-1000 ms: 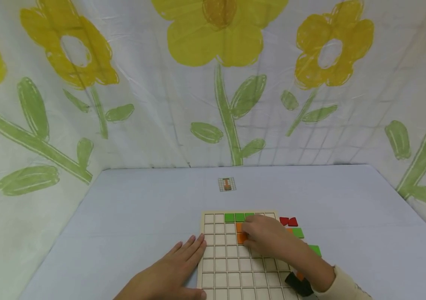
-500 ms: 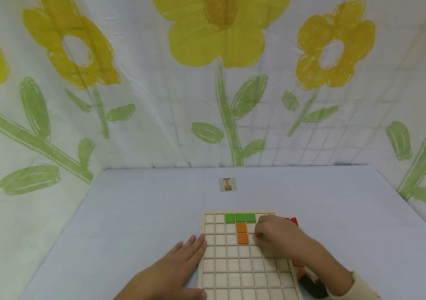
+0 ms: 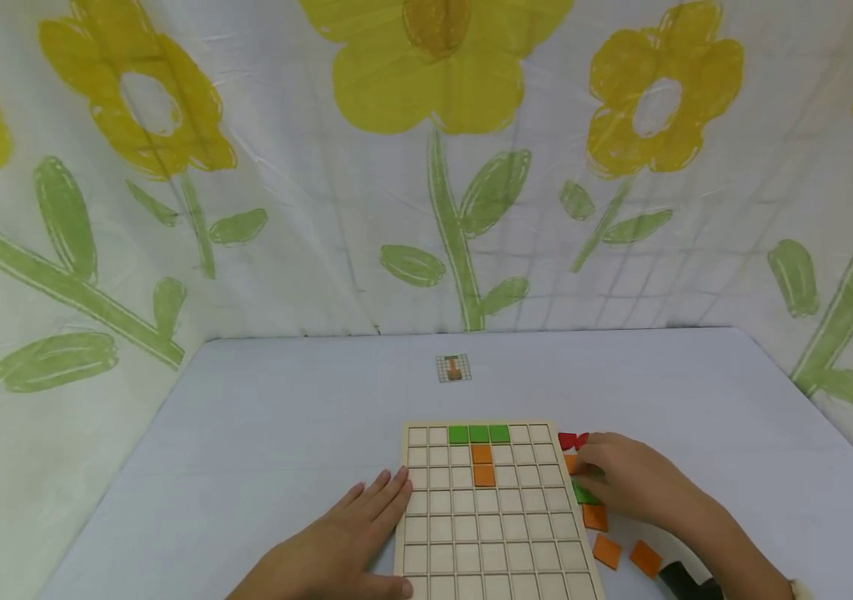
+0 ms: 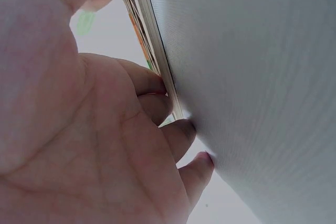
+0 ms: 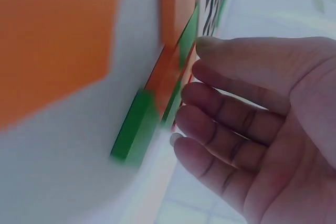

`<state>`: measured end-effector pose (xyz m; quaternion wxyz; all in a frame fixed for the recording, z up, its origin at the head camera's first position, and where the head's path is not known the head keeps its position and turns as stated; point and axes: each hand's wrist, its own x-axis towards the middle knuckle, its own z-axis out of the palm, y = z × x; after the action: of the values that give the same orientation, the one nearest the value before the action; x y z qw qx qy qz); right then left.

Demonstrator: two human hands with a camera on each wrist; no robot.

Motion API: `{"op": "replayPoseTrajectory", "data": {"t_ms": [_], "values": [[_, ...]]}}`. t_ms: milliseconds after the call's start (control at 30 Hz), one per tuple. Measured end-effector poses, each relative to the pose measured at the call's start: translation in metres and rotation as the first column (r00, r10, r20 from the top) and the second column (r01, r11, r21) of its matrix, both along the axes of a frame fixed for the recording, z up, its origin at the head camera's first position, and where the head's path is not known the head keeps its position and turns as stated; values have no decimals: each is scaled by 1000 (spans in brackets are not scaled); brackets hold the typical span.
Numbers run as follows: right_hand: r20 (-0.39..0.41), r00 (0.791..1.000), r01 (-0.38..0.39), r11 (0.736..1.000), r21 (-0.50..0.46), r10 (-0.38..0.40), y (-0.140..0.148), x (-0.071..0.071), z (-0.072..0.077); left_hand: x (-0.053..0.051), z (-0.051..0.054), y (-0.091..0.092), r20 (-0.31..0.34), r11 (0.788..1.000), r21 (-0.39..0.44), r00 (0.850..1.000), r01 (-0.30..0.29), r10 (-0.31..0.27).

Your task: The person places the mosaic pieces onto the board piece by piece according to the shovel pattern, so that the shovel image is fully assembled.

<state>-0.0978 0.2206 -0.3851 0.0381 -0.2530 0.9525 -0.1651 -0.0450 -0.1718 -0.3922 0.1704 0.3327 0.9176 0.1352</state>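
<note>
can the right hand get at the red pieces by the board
Probably yes: in the head view, the right hand is close beside the red pieces, and nothing else seems to block them.

A white curtain [image 3: 291, 183] with yellow flowers [image 3: 429, 87] hangs behind the pale table [image 3: 306, 408].

I see right hand [image 3: 624, 475]: bare | bit of cream sleeve [image 3: 800, 591] up the arm [image 3: 737, 537] from right hand | left hand [image 3: 343, 533]: bare
</note>
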Motion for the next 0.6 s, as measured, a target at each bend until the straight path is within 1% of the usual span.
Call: {"op": "replayPoseTrajectory", "data": {"t_ms": [67,133,167,233,267,300,367,433,467,533,567,600], "values": [[18,999,41,999,12,-41,6,6,1,0,0,0,5,1000,3,1000,-3,3],[70,993,95,995,35,-98,11,14,2,0,0,0,10,1000,4,1000,-6,6],[105,986,127,990,53,-132,13,18,3,0,0,0,12,1000,4,1000,-7,7],[189,961,188,977,99,-204,15,26,4,0,-1,1,12,1000,3,1000,-8,8],[223,947,206,970,128,-231,16,31,5,0,-1,1,12,1000,2,1000,-7,7],[244,939,209,966,154,-242,17,35,4,-1,-1,1,12,1000,1,1000,-6,6],[273,927,208,958,198,-258,18,42,4,-1,-1,0,11,1000,1,1000,-3,3],[284,924,199,957,213,-255,18,47,2,-1,-1,0,9,1000,2,1000,-1,1],[283,925,198,958,209,-253,18,50,1,-1,-1,0,9,1000,2,1000,0,0],[308,918,200,963,181,-249,18,54,0,-1,-2,0,7,1000,2,1000,2,-2],[317,920,190,969,156,-231,18,55,0,-1,-2,0,6,1000,3,1000,3,-3],[316,927,171,977,125,-203,17,55,-1,-1,-2,0,3,1000,4,1000,5,-5]]}}
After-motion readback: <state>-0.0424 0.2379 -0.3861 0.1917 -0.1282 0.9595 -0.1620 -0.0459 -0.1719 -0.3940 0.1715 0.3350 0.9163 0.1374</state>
